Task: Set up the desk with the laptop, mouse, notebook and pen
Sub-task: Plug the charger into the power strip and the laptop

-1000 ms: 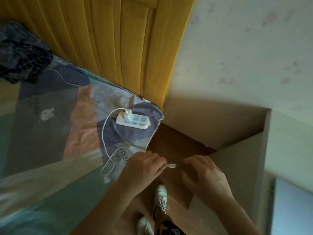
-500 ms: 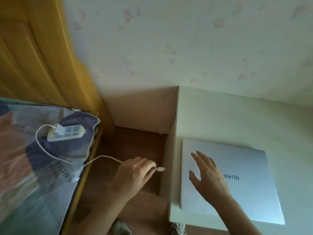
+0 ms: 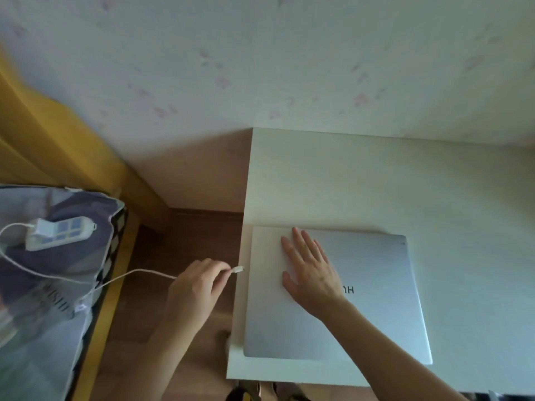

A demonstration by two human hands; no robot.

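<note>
The laptop (image 3: 347,299) lies closed on the white surface (image 3: 376,183) near its left edge, the right hand (image 3: 311,273) pressing flat on it probably to steady it, while the left hand (image 3: 199,287) pinches the charger plug (image 3: 238,269) just beside its left side.

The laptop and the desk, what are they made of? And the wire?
The laptop looks like brushed silver metal: matte, even sheen, though it could be painted plastic. The desk seems white laminated board, smooth and flat-edged. The wire pinched by the left hand looks like white rubbery plastic, bending softly.
</note>
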